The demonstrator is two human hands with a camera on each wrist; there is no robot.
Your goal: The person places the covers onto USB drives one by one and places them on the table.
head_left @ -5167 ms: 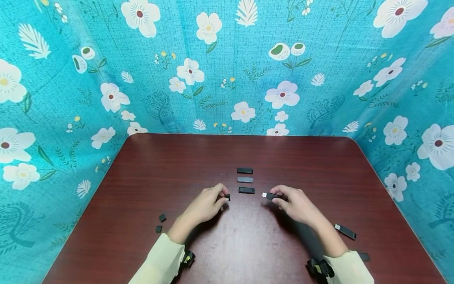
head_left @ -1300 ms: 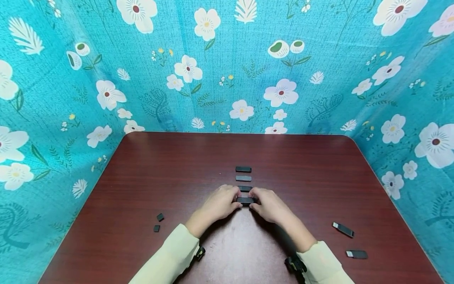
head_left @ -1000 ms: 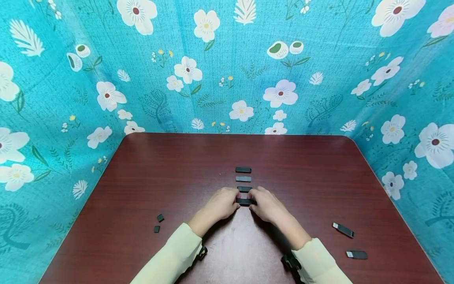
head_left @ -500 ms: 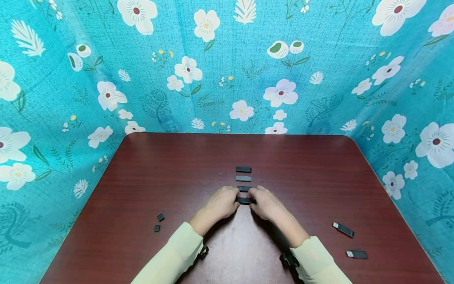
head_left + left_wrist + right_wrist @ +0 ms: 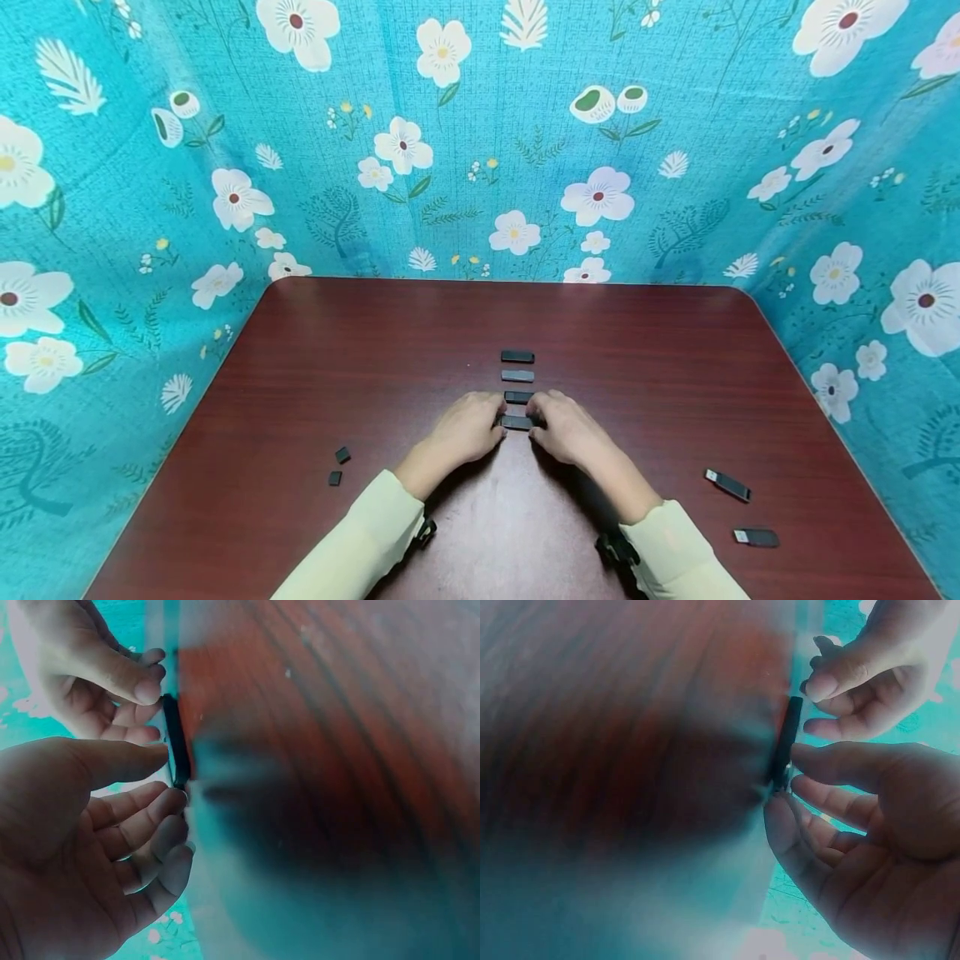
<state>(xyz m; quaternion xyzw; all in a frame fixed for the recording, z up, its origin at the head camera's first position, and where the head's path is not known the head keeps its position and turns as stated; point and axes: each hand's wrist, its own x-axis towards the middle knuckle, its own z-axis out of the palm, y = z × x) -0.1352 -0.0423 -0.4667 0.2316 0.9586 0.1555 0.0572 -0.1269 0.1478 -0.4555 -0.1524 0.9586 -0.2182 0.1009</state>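
Observation:
Both hands meet at the near end of a short column of capped USB flash drives. Between them a dark USB flash drive (image 5: 516, 423) lies crosswise, close to the tabletop. My left hand (image 5: 467, 427) pinches its left end with thumb and fingertips, and my right hand (image 5: 567, 430) has the right end the same way. Both wrist views show the drive (image 5: 177, 742) as a thin black bar, with each thumb (image 5: 832, 761) and fingertips around an end. Just beyond lie a black drive (image 5: 518, 397), a grey one (image 5: 517, 376) and another black one (image 5: 517, 357).
Two small black caps (image 5: 342, 455) lie on the left of the dark red table (image 5: 375, 333). On the right are two uncapped drives (image 5: 727, 485) with bare metal plugs, one nearer the front edge. A blue flowered cloth (image 5: 480, 125) hangs behind and around the table.
Earlier my left hand held a cap and my right hand an uncapped drive, apart. The two came together into one capped drive, now at the column's near end. Lately both hands have barely moved.

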